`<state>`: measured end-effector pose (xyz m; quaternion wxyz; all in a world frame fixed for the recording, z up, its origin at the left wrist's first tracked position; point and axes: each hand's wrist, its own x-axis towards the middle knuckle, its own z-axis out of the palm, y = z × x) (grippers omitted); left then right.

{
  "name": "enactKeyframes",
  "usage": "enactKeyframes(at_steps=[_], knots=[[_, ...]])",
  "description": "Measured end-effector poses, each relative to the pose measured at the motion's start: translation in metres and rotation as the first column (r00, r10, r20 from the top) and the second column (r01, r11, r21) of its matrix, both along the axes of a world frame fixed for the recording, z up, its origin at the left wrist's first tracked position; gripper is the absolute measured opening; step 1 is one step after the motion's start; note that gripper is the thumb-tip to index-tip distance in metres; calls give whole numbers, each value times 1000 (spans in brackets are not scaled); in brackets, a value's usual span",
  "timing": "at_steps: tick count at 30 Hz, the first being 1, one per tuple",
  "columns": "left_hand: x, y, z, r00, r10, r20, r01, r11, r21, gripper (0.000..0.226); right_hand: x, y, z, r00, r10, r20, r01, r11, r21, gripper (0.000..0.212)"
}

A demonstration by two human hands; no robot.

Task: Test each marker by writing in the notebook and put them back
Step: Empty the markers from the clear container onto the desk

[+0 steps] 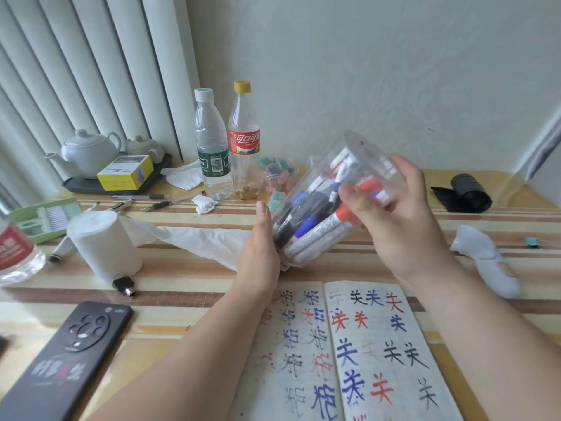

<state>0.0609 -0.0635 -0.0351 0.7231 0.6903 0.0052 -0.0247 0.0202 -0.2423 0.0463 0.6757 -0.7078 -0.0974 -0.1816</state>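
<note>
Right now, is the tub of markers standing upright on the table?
No, the clear tub of markers is steeply tilted, with the left hand flat against its base and the right hand gripping its upper part.

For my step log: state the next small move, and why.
Probably stand the marker tub upright on the table beyond the notebook. It hangs tilted in the air, the left hand flat against its base and the grip of the right hand round its side, so neither hand is free to draw one of the markers.
</note>
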Motion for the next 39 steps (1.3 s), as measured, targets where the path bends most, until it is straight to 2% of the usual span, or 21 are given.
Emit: enactKeyframes(at_steps=[2,4,6,8,9,11,12,14,16,19,24,28,32,39], knots=[[-9,-2,8,999,12,50,-15,998,61,103,4,-2,13,1000,-17,-24,17,999,-30,76],[-16,-1,12,990,-4,143,-14,992,125,94,7,0,22,999,-33,-30,31,997,-65,87],[-24,-1,17,981,-27,192,2,992,130,70,9,5,26,998,-64,-28,62,996,-60,95],[-26,4,19,965,-93,244,52,984,170,40,13,5,23,993,-113,-15,113,994,-10,90],[-25,6,20,950,-155,271,89,967,240,42,14,4,21,989,-148,-18,148,989,15,85],[-21,8,17,925,-235,299,85,894,441,75,16,2,16,984,-176,-38,178,983,35,71],[-20,8,14,926,-221,305,42,866,499,89,16,2,15,984,-171,-53,173,985,22,67],[-18,7,9,943,-144,299,-20,874,485,101,17,3,14,983,-174,-56,174,985,-14,74],[-14,8,6,958,-90,273,-32,910,412,112,18,7,20,976,-216,6,216,973,-79,81],[-14,9,5,969,-76,237,-13,934,356,133,24,22,27,980,-200,18,200,958,-206,80],[-13,14,-1,973,-7,232,-68,948,311,145,28,38,22,968,-239,72,249,951,-184,82],[-12,16,-3,980,25,198,-85,950,299,148,29,40,18,971,-232,52,237,936,-261,79],[-14,15,0,974,10,225,-83,944,319,149,33,36,22,956,-291,45,295,939,-178,77],[-12,13,0,978,-18,209,-66,918,391,148,37,25,35,948,-316,45,317,921,-224,70]])
